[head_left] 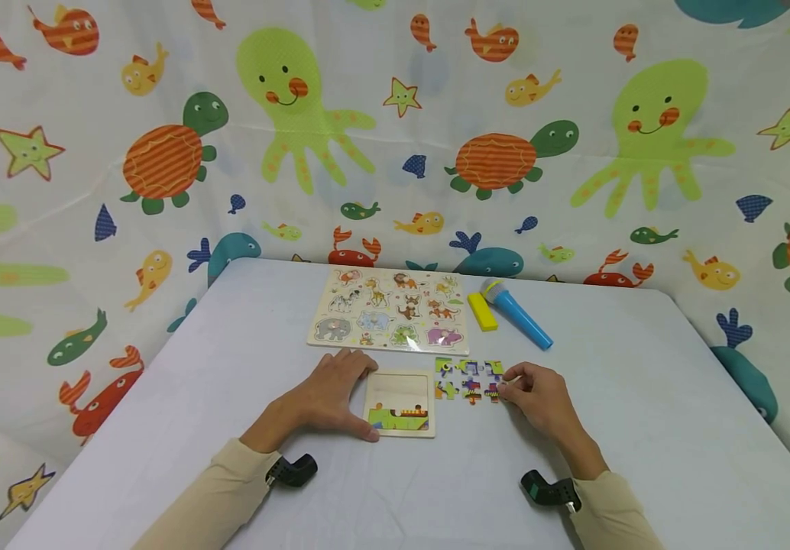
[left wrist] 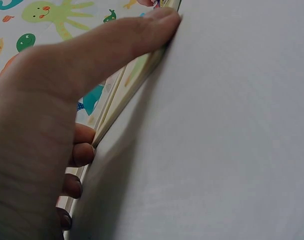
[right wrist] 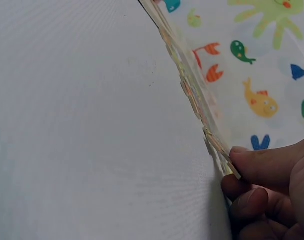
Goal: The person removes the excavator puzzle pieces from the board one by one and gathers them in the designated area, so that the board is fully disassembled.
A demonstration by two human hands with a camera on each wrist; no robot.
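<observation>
Here's a white fabric backdrop (head_left: 381,46), lightly creased, filling the whole rear and running down both sides: smiling lime-green octopuses (head_left: 281,76) up high, green turtles with striped orange shells (head_left: 163,160) alongside, red crabs (head_left: 108,401) and teal whales (head_left: 494,262) lower down, yellow-green starfish (head_left: 30,153) scattered between. In front spreads a broad white-covered table (head_left: 450,496), far corners rounded, the light (head_left: 642,367) soft and even.

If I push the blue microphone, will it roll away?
The blue microphone would probably roll, since it looks rounded. It might curve rather than go straight, because one end looks fatter. Pushed left, it could bump the nearby yellow block.
</observation>
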